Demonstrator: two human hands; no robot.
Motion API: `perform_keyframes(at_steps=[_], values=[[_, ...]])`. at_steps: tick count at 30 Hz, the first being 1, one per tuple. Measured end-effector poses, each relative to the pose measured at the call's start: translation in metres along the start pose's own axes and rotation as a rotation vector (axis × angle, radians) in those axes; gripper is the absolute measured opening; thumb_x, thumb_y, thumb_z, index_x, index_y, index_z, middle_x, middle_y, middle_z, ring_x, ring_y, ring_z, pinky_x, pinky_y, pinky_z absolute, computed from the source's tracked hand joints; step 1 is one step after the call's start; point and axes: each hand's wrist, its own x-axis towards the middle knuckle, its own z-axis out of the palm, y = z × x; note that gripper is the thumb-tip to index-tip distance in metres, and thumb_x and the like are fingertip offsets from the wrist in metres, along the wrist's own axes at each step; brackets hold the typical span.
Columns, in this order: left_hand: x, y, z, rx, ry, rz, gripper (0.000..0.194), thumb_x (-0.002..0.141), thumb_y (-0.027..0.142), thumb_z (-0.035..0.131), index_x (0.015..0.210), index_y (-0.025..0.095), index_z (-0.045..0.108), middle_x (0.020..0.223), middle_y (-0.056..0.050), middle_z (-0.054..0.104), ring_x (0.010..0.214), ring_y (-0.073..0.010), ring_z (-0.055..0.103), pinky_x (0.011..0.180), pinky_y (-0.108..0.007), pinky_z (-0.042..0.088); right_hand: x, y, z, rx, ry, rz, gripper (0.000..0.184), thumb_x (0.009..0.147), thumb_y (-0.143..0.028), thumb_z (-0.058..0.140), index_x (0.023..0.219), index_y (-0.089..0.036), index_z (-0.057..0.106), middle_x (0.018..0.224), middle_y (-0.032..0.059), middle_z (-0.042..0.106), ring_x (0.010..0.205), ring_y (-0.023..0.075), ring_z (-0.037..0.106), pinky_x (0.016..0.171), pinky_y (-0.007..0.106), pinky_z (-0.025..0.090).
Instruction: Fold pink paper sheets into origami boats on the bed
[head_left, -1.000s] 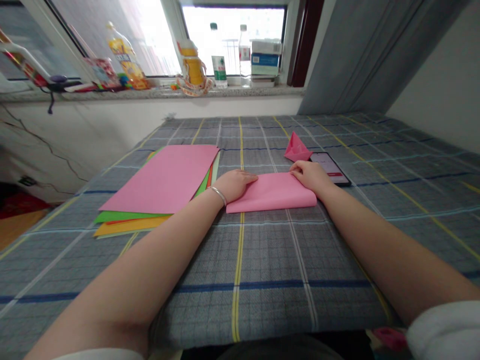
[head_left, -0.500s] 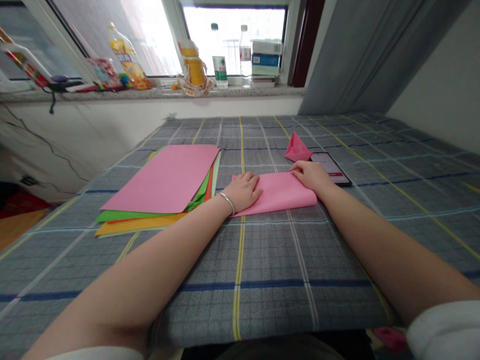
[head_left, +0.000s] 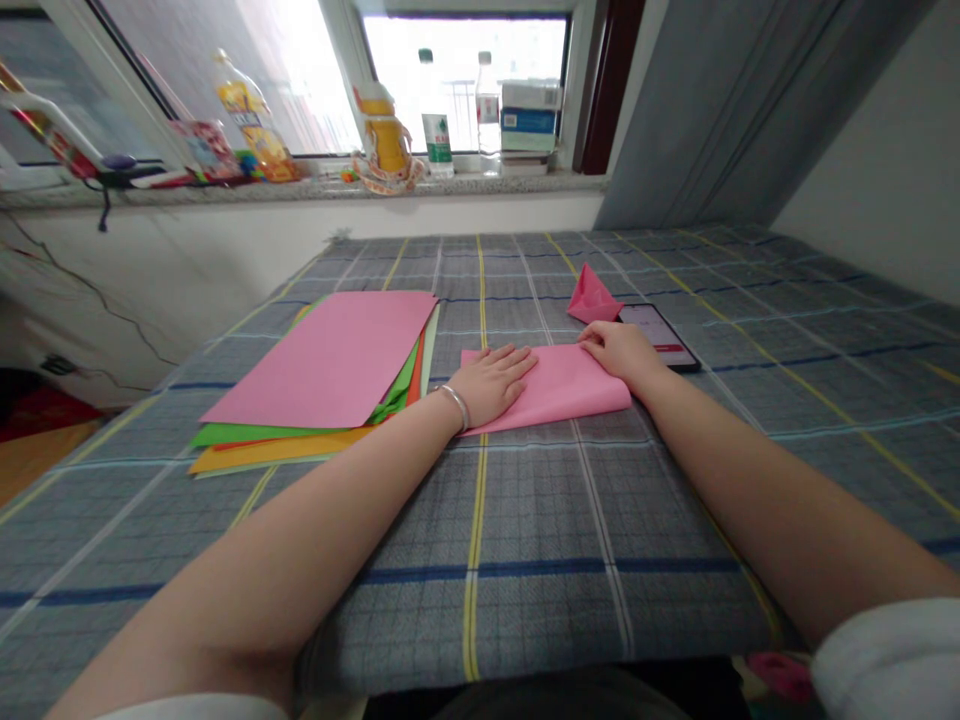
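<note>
Our fingers (head_left: 512, 366) lie flat and unclenched, left hand (head_left: 489, 385) and right hand (head_left: 621, 354) resting on one folded pink paper (head_left: 559, 390) on the checked bed sheet (head_left: 480, 560), with one paper stack (head_left: 319, 360) beside it, its lower sheets mostly hidden.

Checked bedspread (head_left: 540, 530) gives a wide passage in front of the folded pink paper (head_left: 559, 392) and another to the right of the smartphone (head_left: 658, 335). The stack of coloured paper (head_left: 315, 362) blocks the way left of the left hand (head_left: 491, 385), with only a narrow strip of bedspread beside the folded sheet. Farther back, a lane runs between that stack and a pink paper triangle (head_left: 591, 298), which, with the smartphone, obstructs the reach beyond the right hand (head_left: 619, 352).
</note>
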Motion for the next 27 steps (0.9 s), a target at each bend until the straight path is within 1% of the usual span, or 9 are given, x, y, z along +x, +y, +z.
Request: perform_keyframes(at_steps=[5, 8, 10, 12, 14, 17, 19, 21, 27], values=[[-0.002, 0.001, -0.001, -0.001, 0.024, 0.02, 0.063, 0.096, 0.054, 0.027, 0.149, 0.02, 0.025, 0.156, -0.008, 0.023, 0.143, -0.0279, 0.023, 0.116, -0.045, 0.016, 0.0, 0.001, -0.008, -0.006, -0.008, 0.018, 0.02, 0.083, -0.023, 0.057, 0.098, -0.017, 0.07, 0.089, 0.0067, 0.074, 0.083, 0.0219, 0.067, 0.077, 0.033, 0.049], [-0.003, 0.002, -0.003, -0.002, 0.026, 0.019, 0.067, 0.094, 0.057, 0.03, 0.149, 0.02, 0.026, 0.156, -0.008, 0.024, 0.142, -0.0285, 0.023, 0.116, -0.044, 0.017, 0.0, -0.004, -0.018, 0.009, 0.006, -0.025, 0.028, 0.081, -0.027, 0.06, 0.106, -0.016, 0.067, 0.103, 0.0086, 0.072, 0.089, 0.0219, 0.066, 0.083, 0.034, 0.049], [-0.004, 0.003, -0.003, 0.0, 0.029, 0.021, 0.067, 0.094, 0.058, 0.031, 0.149, 0.02, 0.026, 0.156, -0.008, 0.025, 0.142, -0.0283, 0.023, 0.116, -0.044, 0.016, -0.002, -0.013, -0.022, 0.066, -0.038, -0.054, 0.031, 0.081, -0.031, 0.06, 0.109, -0.018, 0.066, 0.11, 0.0076, 0.07, 0.093, 0.0217, 0.066, 0.085, 0.034, 0.05], [-0.003, 0.002, -0.003, 0.005, 0.035, 0.025, 0.069, 0.094, 0.059, 0.031, 0.149, 0.019, 0.026, 0.155, -0.008, 0.026, 0.142, -0.0282, 0.024, 0.116, -0.043, 0.016, -0.005, -0.024, -0.023, 0.106, -0.129, -0.148, 0.032, 0.082, -0.031, 0.058, 0.111, -0.02, 0.066, 0.113, 0.0059, 0.07, 0.101, 0.0216, 0.064, 0.092, 0.034, 0.048], [-0.003, 0.002, -0.002, 0.014, 0.045, 0.032, 0.07, 0.094, 0.06, 0.03, 0.149, 0.018, 0.026, 0.155, -0.008, 0.027, 0.142, -0.0284, 0.024, 0.116, -0.043, 0.016, -0.009, -0.035, -0.019, 0.12, -0.24, -0.309, 0.035, 0.084, -0.029, 0.054, 0.116, -0.02, 0.064, 0.118, 0.0067, 0.067, 0.109, 0.0214, 0.061, 0.098, 0.035, 0.045], [-0.003, 0.001, 0.0, 0.03, 0.066, 0.04, 0.071, 0.094, 0.06, 0.028, 0.149, 0.015, 0.027, 0.154, -0.01, 0.028, 0.141, -0.0291, 0.026, 0.115, -0.043, 0.017, -0.013, -0.044, -0.005, 0.066, -0.301, -0.419, 0.052, 0.08, -0.035, 0.061, 0.129, -0.017, 0.056, 0.132, 0.0111, 0.058, 0.123, 0.0262, 0.052, 0.106, 0.041, 0.038], [-0.003, 0.002, 0.001, 0.042, 0.076, 0.037, 0.071, 0.094, 0.06, 0.027, 0.148, 0.015, 0.028, 0.154, -0.01, 0.03, 0.141, -0.0291, 0.027, 0.115, -0.043, 0.018, -0.016, -0.045, 0.004, 0.069, -0.308, -0.415, 0.065, 0.079, -0.042, 0.061, 0.137, -0.015, 0.048, 0.143, 0.0139, 0.047, 0.134, 0.0289, 0.039, 0.111, 0.046, 0.031], [-0.003, 0.002, 0.001, 0.054, 0.078, 0.032, 0.07, 0.094, 0.06, 0.026, 0.148, 0.015, 0.028, 0.153, -0.011, 0.03, 0.14, -0.0284, 0.028, 0.115, -0.042, 0.019, -0.018, -0.043, 0.009, 0.07, -0.324, -0.379, 0.071, 0.079, -0.047, 0.06, 0.142, -0.018, 0.043, 0.147, 0.0132, 0.041, 0.138, 0.0303, 0.033, 0.112, 0.052, 0.026], [-0.004, 0.004, 0.002, 0.071, 0.072, 0.008, 0.067, 0.097, 0.053, 0.024, 0.149, 0.011, 0.025, 0.153, -0.014, 0.029, 0.14, -0.0281, 0.028, 0.114, -0.041, 0.02, -0.022, -0.04, 0.01, 0.037, -0.327, -0.341, 0.074, 0.082, -0.056, 0.053, 0.144, -0.02, 0.039, 0.151, 0.012, 0.036, 0.14, 0.033, 0.027, 0.113, 0.057, 0.021]])
